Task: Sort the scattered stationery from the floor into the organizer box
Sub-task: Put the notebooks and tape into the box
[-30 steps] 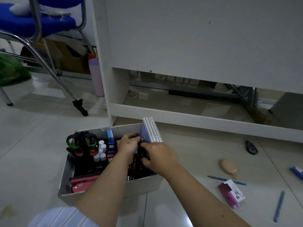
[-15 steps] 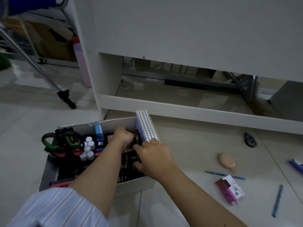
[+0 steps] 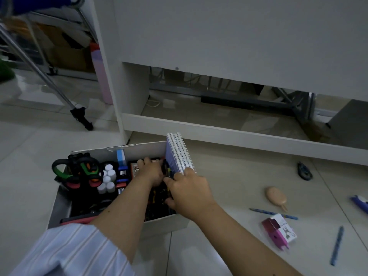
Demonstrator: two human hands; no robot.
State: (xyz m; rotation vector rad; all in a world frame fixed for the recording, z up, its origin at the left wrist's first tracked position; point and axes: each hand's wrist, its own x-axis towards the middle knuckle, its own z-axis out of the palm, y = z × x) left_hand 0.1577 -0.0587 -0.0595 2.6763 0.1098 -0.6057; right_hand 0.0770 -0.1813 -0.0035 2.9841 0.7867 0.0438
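The white organizer box [image 3: 139, 147] stands on the tiled floor, holding scissors [image 3: 77, 170], white-capped tubes [image 3: 108, 180] and other stationery. Spiral notebooks [image 3: 178, 154] stand upright at its right end. My left hand [image 3: 150, 172] is inside the box, fingers curled around a small dark item [image 3: 165, 168] beside the notebooks. My right hand [image 3: 189, 191] grips the notebooks' near lower corner, thumb on the cover side. Loose on the floor to the right lie a pink-and-white small box [image 3: 278, 230], two blue pens [image 3: 272, 213] [image 3: 337, 246], a beige oval piece [image 3: 276, 197] and a small dark item [image 3: 304, 171].
A white desk [image 3: 219, 46] rises right behind the box, its low rail [image 3: 239, 134] running along the floor. A chair leg [image 3: 79, 114] and a pink bottle [image 3: 99, 76] stand at the back left. A blue-and-white item [image 3: 360, 202] lies at the right edge.
Both hands stay in the box's right part. My right hand has shifted up against the notebooks' corner. My view has moved slightly to the right.
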